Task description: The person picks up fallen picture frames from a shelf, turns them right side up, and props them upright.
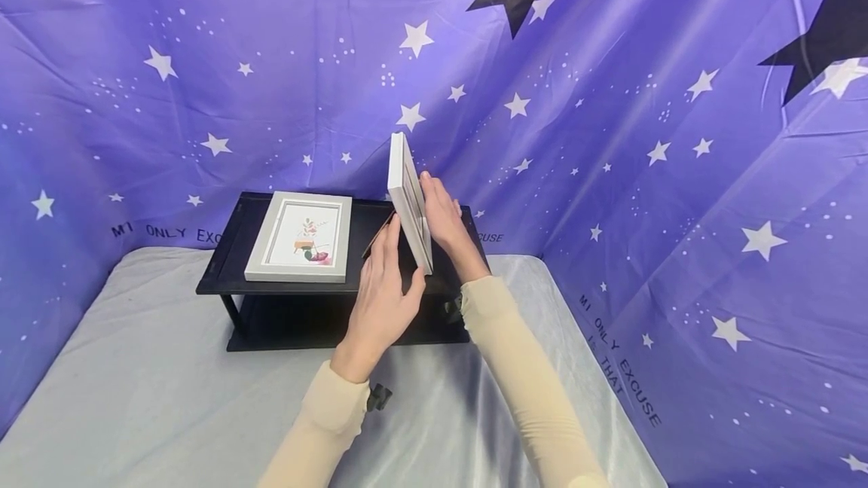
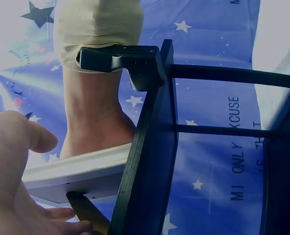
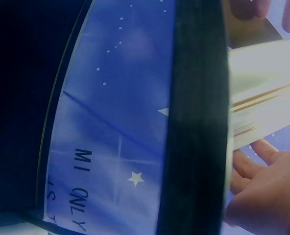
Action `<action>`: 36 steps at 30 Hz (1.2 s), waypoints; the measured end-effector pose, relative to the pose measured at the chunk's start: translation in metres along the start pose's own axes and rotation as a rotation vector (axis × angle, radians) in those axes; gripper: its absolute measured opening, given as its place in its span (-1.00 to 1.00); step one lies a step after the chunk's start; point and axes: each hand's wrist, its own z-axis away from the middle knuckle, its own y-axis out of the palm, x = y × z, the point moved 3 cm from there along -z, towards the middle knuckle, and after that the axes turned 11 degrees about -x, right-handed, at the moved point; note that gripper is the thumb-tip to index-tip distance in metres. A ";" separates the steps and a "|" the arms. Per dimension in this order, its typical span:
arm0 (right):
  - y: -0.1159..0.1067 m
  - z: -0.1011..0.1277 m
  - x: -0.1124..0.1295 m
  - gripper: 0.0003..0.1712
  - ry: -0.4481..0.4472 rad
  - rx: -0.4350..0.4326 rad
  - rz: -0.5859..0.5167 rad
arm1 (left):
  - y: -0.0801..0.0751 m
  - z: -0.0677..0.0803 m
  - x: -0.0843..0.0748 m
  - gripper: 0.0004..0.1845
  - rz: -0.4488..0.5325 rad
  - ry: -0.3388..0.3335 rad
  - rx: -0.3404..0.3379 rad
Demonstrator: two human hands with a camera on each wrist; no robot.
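Note:
A white picture frame stands on edge on the black shelf, seen nearly side-on in the head view. My left hand is at its back, fingers straight, beside a brown support leg folded out from the frame. On the frame's front side, my right hand lies along it with extended fingers. The right wrist view shows that hand's fingers close to the frame's lower edge. To the left, another white picture frame lies face up, showing a small plant picture.
The black two-tier shelf stands on a pale grey cloth-covered surface. Purple star-printed curtains hang behind and at both sides. A black wrist mount sits at the right sleeve.

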 end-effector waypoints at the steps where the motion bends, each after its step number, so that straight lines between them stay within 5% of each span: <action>1: 0.000 0.000 0.000 -0.11 -0.001 -0.004 0.009 | 0.000 0.000 0.000 0.02 -0.001 0.005 -0.003; 30: -0.014 0.010 -0.012 -0.11 0.084 -0.082 -0.010 | 0.005 -0.010 0.019 0.13 0.029 -0.002 -0.056; 36: -0.020 0.014 -0.017 -0.15 0.088 -0.121 -0.009 | 0.004 -0.022 0.021 0.10 0.119 -0.082 -0.095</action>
